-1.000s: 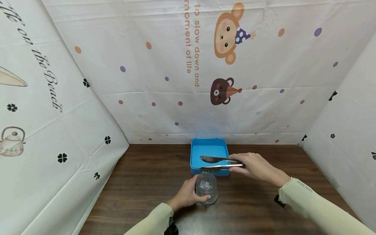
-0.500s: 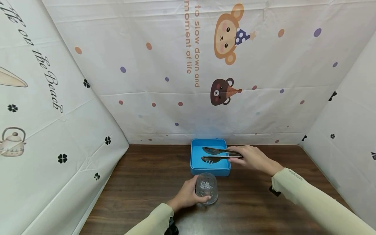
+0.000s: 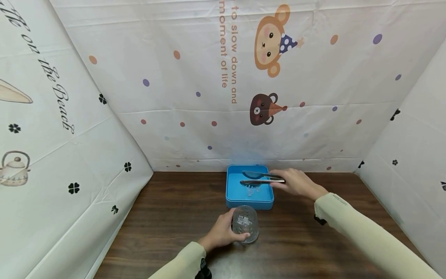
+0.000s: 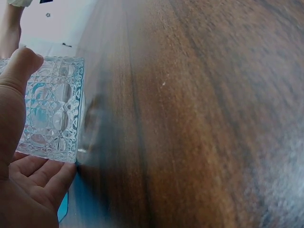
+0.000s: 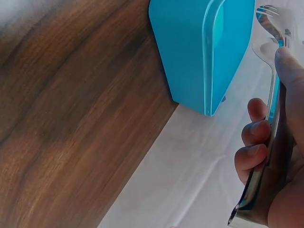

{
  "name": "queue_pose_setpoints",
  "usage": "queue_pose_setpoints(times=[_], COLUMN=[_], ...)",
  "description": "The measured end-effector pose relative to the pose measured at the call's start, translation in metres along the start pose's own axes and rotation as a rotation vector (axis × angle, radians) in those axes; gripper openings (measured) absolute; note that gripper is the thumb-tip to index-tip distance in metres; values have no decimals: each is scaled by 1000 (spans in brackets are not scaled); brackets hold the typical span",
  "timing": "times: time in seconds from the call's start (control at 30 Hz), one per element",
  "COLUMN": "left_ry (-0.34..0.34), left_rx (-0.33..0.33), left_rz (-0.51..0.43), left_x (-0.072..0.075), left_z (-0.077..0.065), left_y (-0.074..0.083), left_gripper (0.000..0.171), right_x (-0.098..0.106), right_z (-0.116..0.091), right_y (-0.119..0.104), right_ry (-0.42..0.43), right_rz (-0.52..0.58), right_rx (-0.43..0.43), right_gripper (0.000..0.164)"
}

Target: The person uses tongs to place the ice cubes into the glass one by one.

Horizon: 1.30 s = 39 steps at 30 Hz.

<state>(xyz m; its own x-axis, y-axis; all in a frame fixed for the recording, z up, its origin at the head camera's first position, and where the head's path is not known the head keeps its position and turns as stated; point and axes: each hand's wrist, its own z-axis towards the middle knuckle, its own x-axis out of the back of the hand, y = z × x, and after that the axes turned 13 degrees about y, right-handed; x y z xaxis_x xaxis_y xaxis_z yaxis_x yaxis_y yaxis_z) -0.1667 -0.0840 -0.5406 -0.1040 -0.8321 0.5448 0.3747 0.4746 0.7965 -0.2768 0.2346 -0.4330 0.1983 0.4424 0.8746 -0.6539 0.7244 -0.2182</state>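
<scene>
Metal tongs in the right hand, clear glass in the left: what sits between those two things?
In the head view, the front part of the blue box lies between the tongs and the glass.

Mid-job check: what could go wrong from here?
The shiny metal tongs in the right hand reach over the square blue tray and might catch its rim. The clear patterned glass tumbler, gripped by the left hand, is close to the tray and could knock against it if shifted.

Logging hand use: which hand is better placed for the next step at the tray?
Probably the right hand: it holds the tongs over the tray; the left hand grips the glass outside.
</scene>
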Motion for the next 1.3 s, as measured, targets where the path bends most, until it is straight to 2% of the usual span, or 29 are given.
queue_pose_setpoints(times=[0.27, 0.63, 1.13, 1.3], left_ry=[7, 15, 13, 3], left_rx=[-10, -21, -6, 28], left_rz=[-10, -9, 5, 2], left_x=[-1, 1, 2, 2], left_z=[0, 2, 2, 2], left_y=[-1, 0, 2, 4], left_gripper=[76, 77, 77, 78], right_x=[-7, -11, -20, -25], right_z=[9, 25, 38, 40], right_y=[4, 2, -5, -5], right_ry=[-61, -73, -164, -185], right_rz=[0, -32, -116, -147], right_rx=[-22, 53, 67, 68], right_gripper=[59, 41, 38, 35])
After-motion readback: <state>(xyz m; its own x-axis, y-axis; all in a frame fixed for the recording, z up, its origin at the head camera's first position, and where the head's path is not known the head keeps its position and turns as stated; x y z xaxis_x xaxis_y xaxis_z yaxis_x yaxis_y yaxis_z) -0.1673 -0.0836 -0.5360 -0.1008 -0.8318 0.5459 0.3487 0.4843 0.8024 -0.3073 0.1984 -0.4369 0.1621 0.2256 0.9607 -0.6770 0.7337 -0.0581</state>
